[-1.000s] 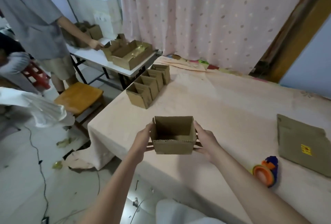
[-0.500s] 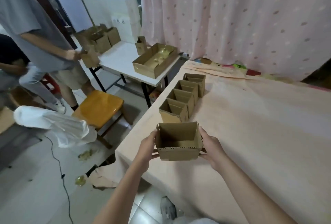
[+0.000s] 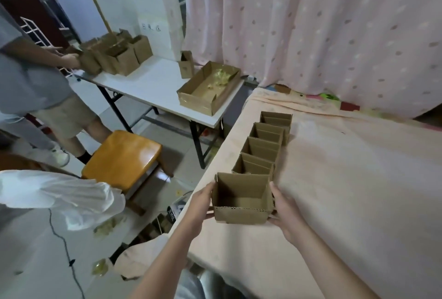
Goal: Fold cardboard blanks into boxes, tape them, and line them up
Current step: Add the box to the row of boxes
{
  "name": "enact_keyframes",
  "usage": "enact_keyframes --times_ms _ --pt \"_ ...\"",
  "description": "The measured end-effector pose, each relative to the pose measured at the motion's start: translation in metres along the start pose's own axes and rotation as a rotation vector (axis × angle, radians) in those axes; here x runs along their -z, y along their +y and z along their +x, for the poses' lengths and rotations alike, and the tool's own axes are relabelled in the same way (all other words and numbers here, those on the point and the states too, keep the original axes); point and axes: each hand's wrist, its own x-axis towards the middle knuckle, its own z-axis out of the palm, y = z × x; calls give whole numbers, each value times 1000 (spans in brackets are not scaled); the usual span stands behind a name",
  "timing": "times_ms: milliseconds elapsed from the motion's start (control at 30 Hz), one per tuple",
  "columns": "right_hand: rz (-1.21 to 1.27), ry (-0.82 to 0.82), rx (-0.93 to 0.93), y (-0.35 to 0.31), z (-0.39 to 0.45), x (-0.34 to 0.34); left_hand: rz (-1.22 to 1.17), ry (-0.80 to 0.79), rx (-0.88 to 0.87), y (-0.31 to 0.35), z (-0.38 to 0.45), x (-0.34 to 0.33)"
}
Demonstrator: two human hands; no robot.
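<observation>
Fingers of left hand and right hand clasp the open box; lining-up step, next butt it against the row.

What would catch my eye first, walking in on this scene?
Probably the open cardboard box held between the left hand and right hand, at the near end of a row of four boxes along the cloth-covered table. Behind hangs a dotted pink curtain.
</observation>
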Motion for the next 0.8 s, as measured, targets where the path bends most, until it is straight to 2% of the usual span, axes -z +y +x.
enact_keyframes --times_ms 233,433,633,800 --pt "79 116 -9 13 5 -24 98 -170 12 2 43 18" --pt "140 284 -91 31 9 -46 146 -330 43 1 77 33" --pt "161 387 -113 40 27 -61 232 -316 37 2 99 36" --pt "96 382 -90 40 44 -58 259 -342 49 7 119 26"
